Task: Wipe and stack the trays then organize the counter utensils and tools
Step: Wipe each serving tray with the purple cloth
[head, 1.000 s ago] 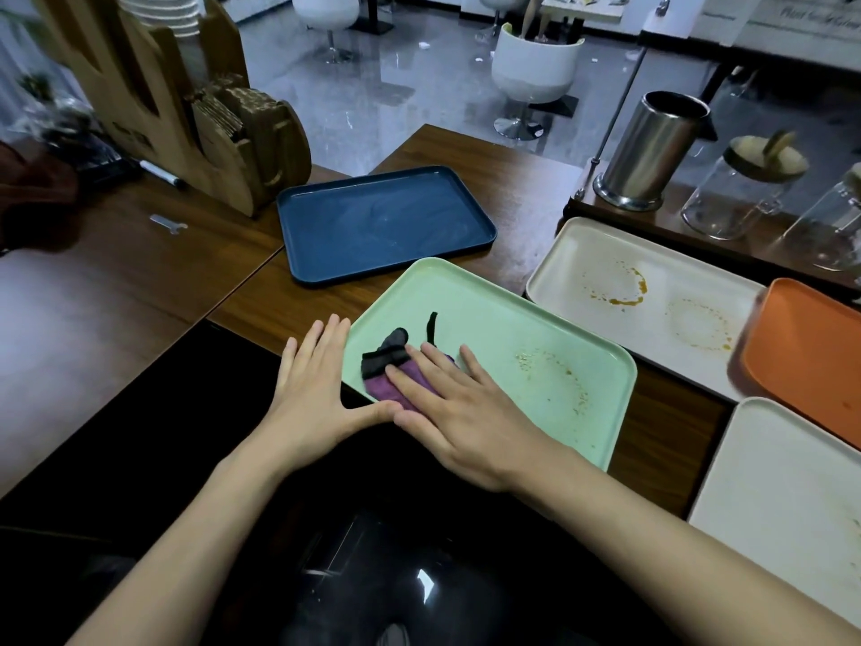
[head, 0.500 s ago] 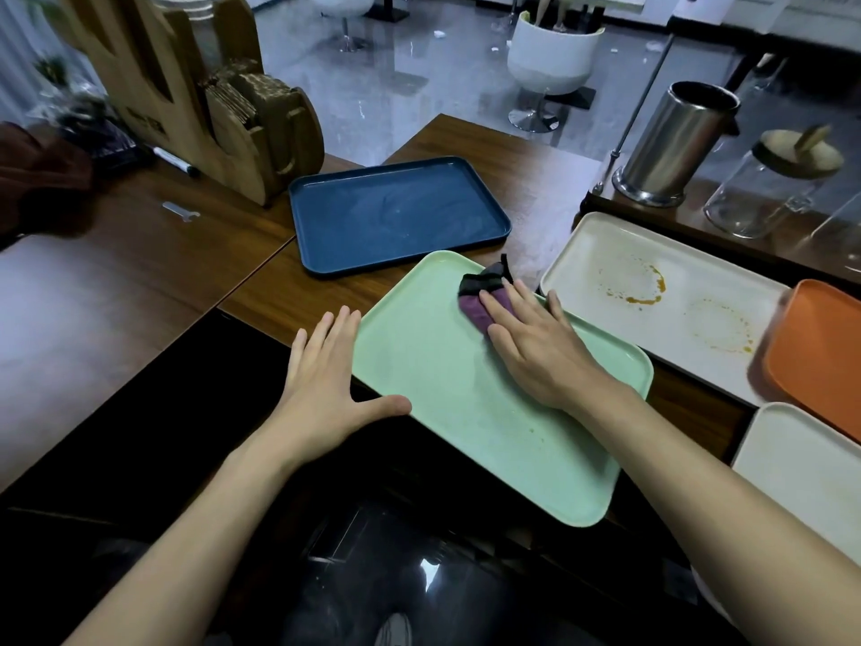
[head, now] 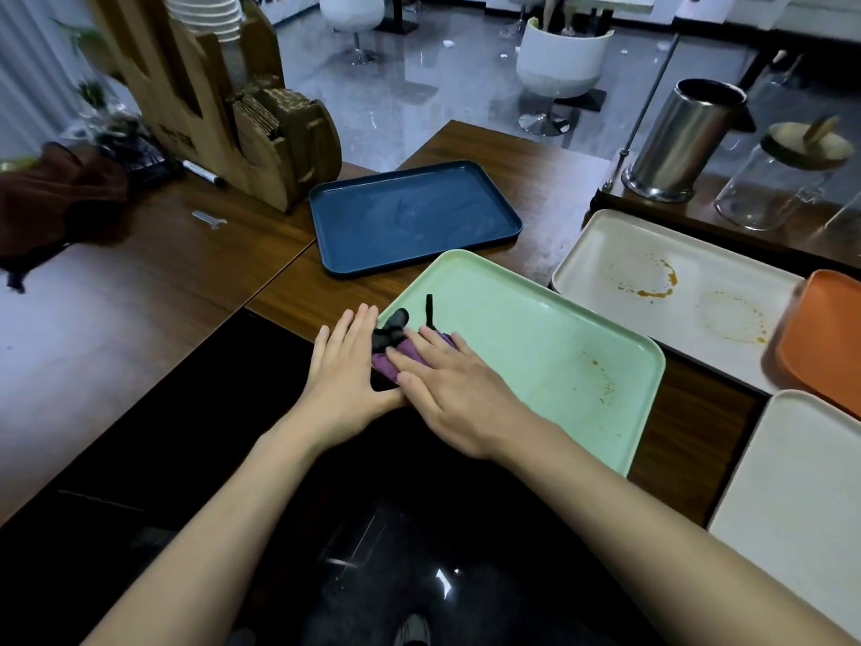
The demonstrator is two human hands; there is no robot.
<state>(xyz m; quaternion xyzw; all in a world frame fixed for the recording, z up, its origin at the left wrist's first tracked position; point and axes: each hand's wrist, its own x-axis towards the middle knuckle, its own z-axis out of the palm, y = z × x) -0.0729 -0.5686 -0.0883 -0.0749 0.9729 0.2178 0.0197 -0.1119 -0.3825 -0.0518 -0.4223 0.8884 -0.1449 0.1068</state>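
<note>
The purple-and-black cloth is pressed down by the straight, extended fingers of the right hand at the near-left corner of the green tray, which also bears orange specks. The left hand is laid flat, fingers straight, against that tray's left rim, holding nothing. Five trays are counted: the green tray, a blue tray, an orange tray, a ring-stained cream tray and a second cream tray.

A cloth lies in the near-left corner of the front tray, at the counter's near edge, under the right hand. The left hand rests just beside it at the tray's left rim. A second tray sits behind, to the left. A third tray lies to the right, with a fourth tray overlapping its right end. A canister and a jar stand behind the third.
</note>
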